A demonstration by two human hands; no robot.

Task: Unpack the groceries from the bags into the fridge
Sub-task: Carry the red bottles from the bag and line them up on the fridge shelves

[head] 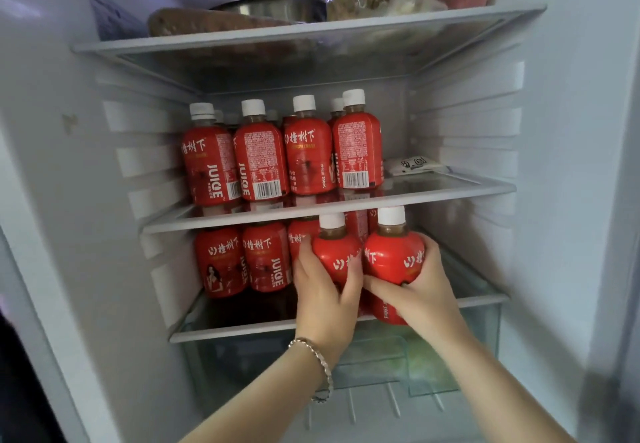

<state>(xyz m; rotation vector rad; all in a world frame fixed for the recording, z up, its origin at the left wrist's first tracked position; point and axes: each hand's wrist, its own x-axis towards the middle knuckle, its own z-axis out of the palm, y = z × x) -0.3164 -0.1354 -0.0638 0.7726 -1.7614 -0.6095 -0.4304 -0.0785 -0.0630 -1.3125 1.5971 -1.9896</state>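
Placing step. I have one juice bottle per hand at the front edge of the lower shelf [242, 330] of the fridge. Left hand [323, 295] has fingers and thumb wrapped round the left bottle [337, 257]. Right hand [424, 292] grips the right bottle [393, 255] the same way, from its right side. Both bottles are upright, caps up, touching side by side, just right of the shelved row [242, 260] of matching red bottles. Can't tell if their bases sit on the glass yet, as the hands hide them. Next move, my read: push both back in line with the row, set them flat, keep the caps under the middle shelf [450, 184], release both grips, then fetch more from the bags, which aren't in view. The middle shelf holds more of the same bottles [284, 155].
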